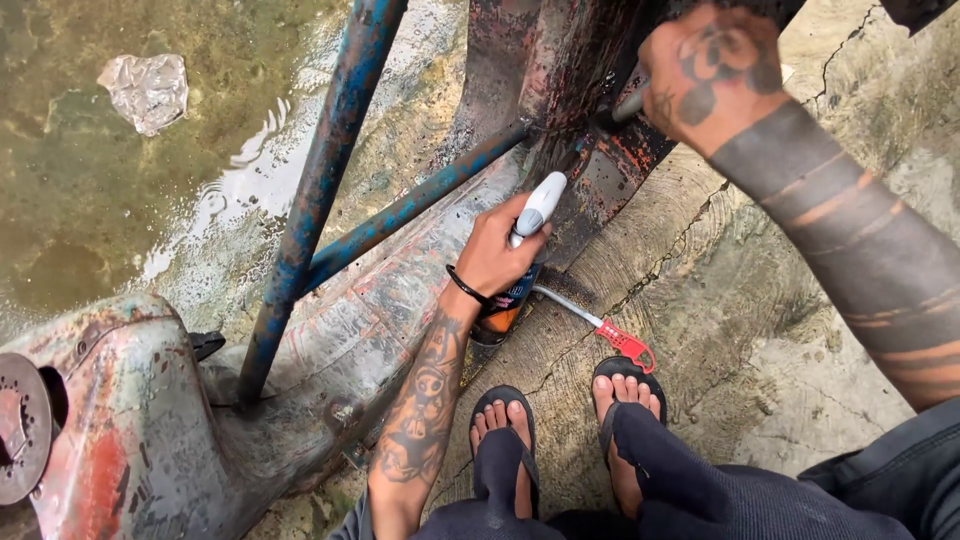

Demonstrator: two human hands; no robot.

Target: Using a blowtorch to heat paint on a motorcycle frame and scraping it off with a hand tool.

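Observation:
My left hand point(497, 252) is wrapped around a spray can point(520, 262) with a white-grey nozzle cap, which points up at the rusty metal body point(380, 300) of an old vehicle frame. My right hand point(705, 75) is at the top, closed on a grey tool handle point(628, 105) that is pressed against the frame's rusted red and black part point(610, 170). A wrench with a red end point(610, 330) lies on the concrete just right of the can.
Blue painted tubes point(320, 190) cross the frame. Wet, muddy ground with a puddle and a crumpled plastic wrapper point(147, 90) lies at the left. My feet in black flip-flops point(560, 430) rest on cracked concrete point(740, 330).

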